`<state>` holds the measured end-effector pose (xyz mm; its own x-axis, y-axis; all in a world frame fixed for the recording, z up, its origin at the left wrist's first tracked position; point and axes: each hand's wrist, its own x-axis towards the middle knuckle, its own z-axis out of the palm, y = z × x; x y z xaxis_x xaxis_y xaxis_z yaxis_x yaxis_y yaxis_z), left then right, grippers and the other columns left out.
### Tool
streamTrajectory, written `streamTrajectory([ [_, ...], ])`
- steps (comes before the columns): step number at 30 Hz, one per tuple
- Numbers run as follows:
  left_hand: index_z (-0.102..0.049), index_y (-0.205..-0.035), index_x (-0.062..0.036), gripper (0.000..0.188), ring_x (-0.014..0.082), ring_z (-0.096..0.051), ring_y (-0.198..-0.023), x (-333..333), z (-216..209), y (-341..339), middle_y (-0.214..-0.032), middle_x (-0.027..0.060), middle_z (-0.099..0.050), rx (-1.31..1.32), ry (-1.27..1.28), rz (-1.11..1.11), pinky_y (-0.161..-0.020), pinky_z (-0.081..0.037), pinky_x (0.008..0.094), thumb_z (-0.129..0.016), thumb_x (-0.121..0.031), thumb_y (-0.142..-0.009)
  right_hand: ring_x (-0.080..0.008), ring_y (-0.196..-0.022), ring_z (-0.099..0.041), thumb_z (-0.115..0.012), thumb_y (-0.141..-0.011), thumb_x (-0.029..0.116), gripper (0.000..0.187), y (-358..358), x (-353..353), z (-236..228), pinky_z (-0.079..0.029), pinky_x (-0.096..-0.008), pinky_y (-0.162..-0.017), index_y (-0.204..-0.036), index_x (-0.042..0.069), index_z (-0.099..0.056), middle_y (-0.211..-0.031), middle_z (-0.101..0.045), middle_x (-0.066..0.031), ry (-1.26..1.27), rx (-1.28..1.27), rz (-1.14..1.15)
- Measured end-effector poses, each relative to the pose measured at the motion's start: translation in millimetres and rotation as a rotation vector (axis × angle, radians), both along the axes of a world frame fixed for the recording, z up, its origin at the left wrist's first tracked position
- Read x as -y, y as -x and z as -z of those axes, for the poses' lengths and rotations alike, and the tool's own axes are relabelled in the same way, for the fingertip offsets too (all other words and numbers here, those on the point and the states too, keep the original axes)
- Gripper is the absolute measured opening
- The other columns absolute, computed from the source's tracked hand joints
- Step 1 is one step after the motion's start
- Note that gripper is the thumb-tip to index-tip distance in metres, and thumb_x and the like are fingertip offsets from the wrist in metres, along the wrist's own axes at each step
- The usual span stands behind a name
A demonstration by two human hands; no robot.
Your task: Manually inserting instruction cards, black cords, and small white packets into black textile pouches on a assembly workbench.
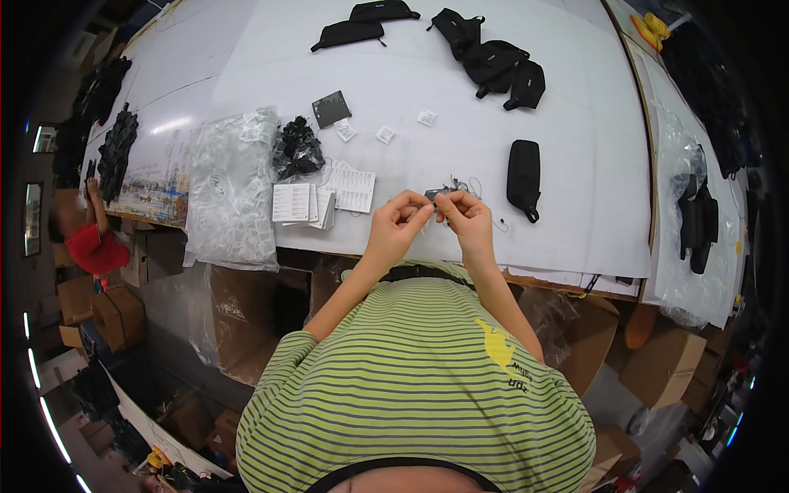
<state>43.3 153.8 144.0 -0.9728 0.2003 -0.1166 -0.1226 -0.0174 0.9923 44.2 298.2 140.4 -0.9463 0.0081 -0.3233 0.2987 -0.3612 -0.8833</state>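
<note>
Both my hands are raised together over the near edge of the white table (427, 74). My left hand (399, 218) and my right hand (464, 215) pinch a small dark tag (436, 195) between their fingertips, with thin strings trailing from it. A black pouch (523, 176) lies just right of my right hand. A stack of white printed cards (352, 186) lies left of my left hand.
A clear bag of small white packets (233, 185) and a bag of black cords (296, 150) sit at the left. Several black pouches (493, 62) lie at the far side. Cardboard boxes (664, 361) stand under the table. Another person in red (94, 246) is at the far left.
</note>
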Motion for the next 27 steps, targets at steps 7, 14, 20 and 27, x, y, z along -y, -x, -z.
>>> streamTrajectory([
  [7, -0.056, -0.086, -0.0026, 0.013, 0.0001, -0.030, -0.049, 7.3, 8.3, 4.7, -0.053, -0.0072, -0.042, -0.071, -0.016, -0.007, -0.046, -0.021, 0.0181, -0.063, -0.013, -0.084, -0.0067, -0.062, -0.054, -0.068, -0.080, 0.013, 0.014, -0.5, 0.6, -6.8, -0.041, -0.0190, -0.059, -0.078, 0.001, -0.062, -0.071, -0.062, -0.0017, -0.066, -0.119, -0.066],
  [14, -0.054, -0.091, -0.0022, 0.015, 0.0081, -0.049, -0.075, 27.6, -15.4, 38.3, -0.084, 0.0029, -0.056, -0.539, 0.138, 0.026, -0.068, -0.038, 0.0214, -0.055, -0.017, -0.088, -0.0078, -0.061, -0.056, -0.065, -0.082, 0.012, 0.013, 4.3, -5.1, -63.8, -0.041, -0.0193, -0.055, -0.080, 0.002, -0.059, -0.069, -0.061, -0.0031, -0.011, -0.110, -0.289],
  [20, -0.052, -0.107, 0.0018, 0.024, 0.0112, -0.049, -0.096, 39.4, -32.4, 33.2, -0.098, 0.0030, -0.057, 0.208, 0.026, 0.859, -0.087, -0.038, 0.0266, -0.043, -0.007, -0.087, -0.0094, -0.061, -0.058, -0.061, -0.086, 0.017, 0.017, 10.9, -10.9, -87.5, -0.040, -0.0193, -0.053, -0.080, 0.003, -0.054, -0.068, -0.060, -0.0060, 0.086, -0.370, -0.184],
  [27, -0.058, -0.105, -0.0026, 0.021, 0.0111, -0.053, -0.091, 56.8, -11.5, 7.3, -0.093, 0.0028, -0.060, 0.232, -0.073, 0.518, -0.083, -0.040, 0.0256, -0.057, -0.014, -0.087, -0.0088, -0.060, -0.057, -0.059, -0.088, 0.021, 0.019, 12.3, -16.8, -100.0, -0.040, -0.0200, -0.051, -0.081, 0.005, -0.052, -0.071, -0.059, -0.0047, 0.093, -0.358, -0.167],
])
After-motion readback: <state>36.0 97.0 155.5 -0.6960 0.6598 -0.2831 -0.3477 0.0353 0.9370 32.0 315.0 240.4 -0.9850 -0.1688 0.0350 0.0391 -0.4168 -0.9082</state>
